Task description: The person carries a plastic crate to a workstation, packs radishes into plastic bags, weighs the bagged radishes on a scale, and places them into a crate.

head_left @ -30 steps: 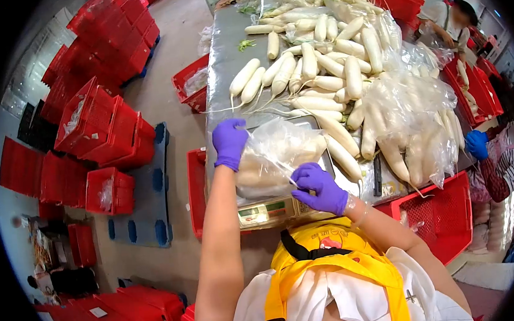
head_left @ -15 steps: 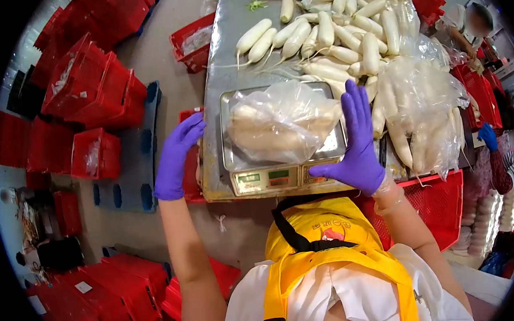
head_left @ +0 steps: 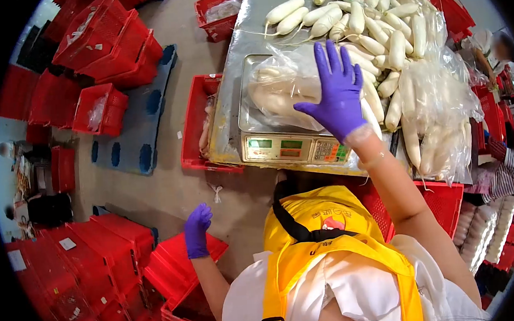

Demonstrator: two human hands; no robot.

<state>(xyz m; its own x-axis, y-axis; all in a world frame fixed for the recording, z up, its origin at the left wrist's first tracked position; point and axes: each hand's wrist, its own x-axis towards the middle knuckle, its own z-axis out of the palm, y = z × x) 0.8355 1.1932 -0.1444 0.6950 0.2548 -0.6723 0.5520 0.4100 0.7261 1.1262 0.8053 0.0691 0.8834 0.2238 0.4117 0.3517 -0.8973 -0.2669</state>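
A clear plastic bag of white radishes (head_left: pixel 276 94) lies on the metal tray of a weighing scale (head_left: pixel 291 149) at the table's near edge. Over the bag's right side is my right hand (head_left: pixel 338 94) in a purple glove, fingers spread and holding nothing. My left hand (head_left: pixel 198 226), also gloved in purple, hangs low at the left, away from the table, above the floor near a red crate; its fingers look curled and it is too small to tell whether they hold anything. Loose white radishes (head_left: pixel 325 22) are heaped behind the scale.
More radishes under clear plastic (head_left: pixel 439 114) cover the table's right side. A red crate (head_left: pixel 199 126) stands left of the table, another (head_left: pixel 442 205) at its near right. Stacked red crates (head_left: pixel 80 259) fill the lower left. Co-workers are at the right edge.
Both hands have let go of the bag, which now lies on the scale. My left hand has moved down and left; my right hand has opened and risen.
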